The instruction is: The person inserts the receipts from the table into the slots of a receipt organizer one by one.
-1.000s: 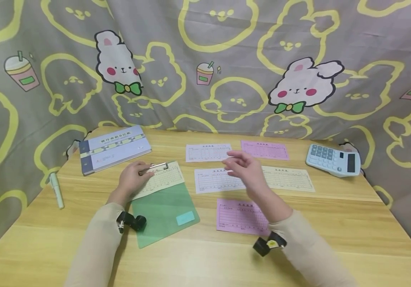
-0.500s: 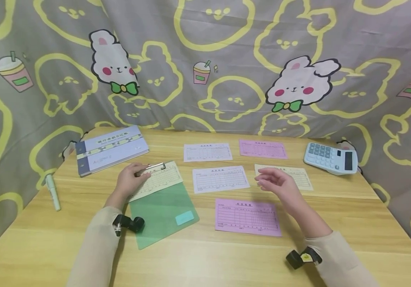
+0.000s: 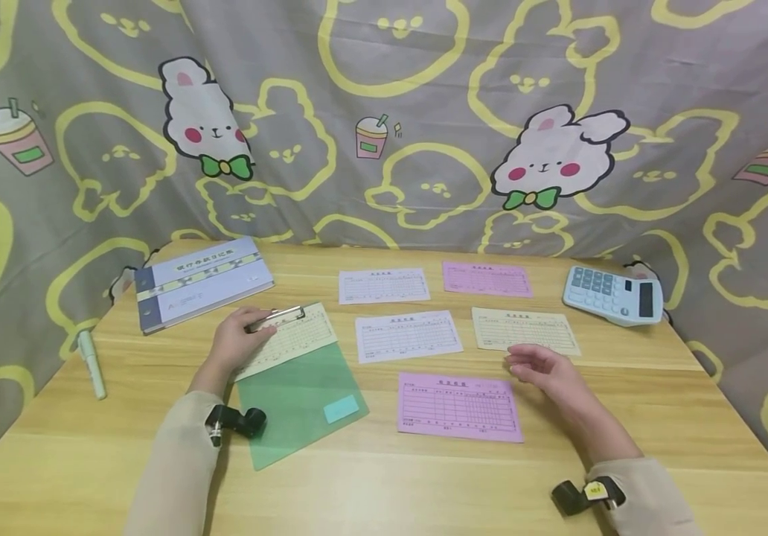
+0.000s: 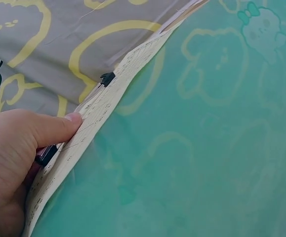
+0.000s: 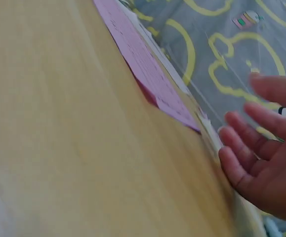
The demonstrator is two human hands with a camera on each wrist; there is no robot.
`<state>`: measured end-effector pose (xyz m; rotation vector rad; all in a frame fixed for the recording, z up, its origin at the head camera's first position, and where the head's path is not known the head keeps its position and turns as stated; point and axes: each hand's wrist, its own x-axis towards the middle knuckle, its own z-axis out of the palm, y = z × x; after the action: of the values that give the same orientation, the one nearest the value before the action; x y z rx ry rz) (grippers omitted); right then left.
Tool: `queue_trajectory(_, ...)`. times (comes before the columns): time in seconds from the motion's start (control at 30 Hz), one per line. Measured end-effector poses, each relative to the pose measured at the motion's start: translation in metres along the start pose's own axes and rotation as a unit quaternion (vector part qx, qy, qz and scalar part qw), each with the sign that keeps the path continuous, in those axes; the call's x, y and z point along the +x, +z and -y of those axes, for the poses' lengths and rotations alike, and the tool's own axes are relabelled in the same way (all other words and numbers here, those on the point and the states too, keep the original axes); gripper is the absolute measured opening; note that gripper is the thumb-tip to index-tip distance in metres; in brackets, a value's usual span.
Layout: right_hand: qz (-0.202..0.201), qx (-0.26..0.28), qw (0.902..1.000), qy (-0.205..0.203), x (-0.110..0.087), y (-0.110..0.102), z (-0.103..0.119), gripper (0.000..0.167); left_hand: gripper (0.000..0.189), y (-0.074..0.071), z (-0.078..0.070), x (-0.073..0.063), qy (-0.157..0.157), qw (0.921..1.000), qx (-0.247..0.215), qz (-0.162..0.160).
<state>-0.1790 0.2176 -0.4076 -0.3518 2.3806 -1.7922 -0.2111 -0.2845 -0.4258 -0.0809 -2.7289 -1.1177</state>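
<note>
My left hand point(image 3: 233, 344) holds the upper left edge of a green translucent clipboard point(image 3: 304, 398). A pale yellow printed form point(image 3: 304, 333) lies under its metal clip point(image 3: 286, 316). In the left wrist view the thumb of that hand point(image 4: 19, 148) presses on the form, while the other fingers are mostly hidden. My right hand point(image 3: 554, 380) holds nothing; its fingers are loosely bent. It hovers between a pink form point(image 3: 458, 406) on its left and another pale yellow form point(image 3: 525, 331) just beyond its fingertips.
Two white forms point(image 3: 407, 336) and a second pink form point(image 3: 487, 278) lie flat farther back. A light blue calculator point(image 3: 612, 296) stands at the back right. At the left are a blue account book point(image 3: 203, 283) and a pale green pen point(image 3: 91, 365). A patterned curtain point(image 3: 330, 201) hangs behind the table.
My right hand has moved from over the middle white form rightward and toward me, uncovering the pink and yellow forms. The left hand stays on the clipboard.
</note>
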Motion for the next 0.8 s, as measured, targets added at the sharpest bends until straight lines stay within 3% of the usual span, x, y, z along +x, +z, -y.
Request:
queue_trajectory(0.23, 0.034, -0.141, 0.9894, -0.006, 0.0, -0.004, -0.01, 0.037, 0.041, 0.001, 0.002, 0.002, 0.009, 1.0, -0.001, -0.003)
queue_trajectory(0.37, 0.045, -0.196, 0.9786, -0.042, 0.0, 0.001, -0.008, 0.031, 0.039, 0.001, 0.004, -0.001, 0.005, 1.0, 0.005, -0.005)
queue_trajectory(0.6, 0.05, -0.23, 0.9701, -0.06, -0.007, 0.015, 0.018, 0.026, 0.037, 0.001, 0.002, -0.004, 0.0, 0.9998, 0.02, -0.009)
queue_trajectory(0.8, 0.079, -0.268, 0.9575, -0.073, -0.002, 0.011, -0.005, 0.027, 0.037, -0.001, 0.0, -0.003, 0.003, 0.9994, 0.034, 0.0)
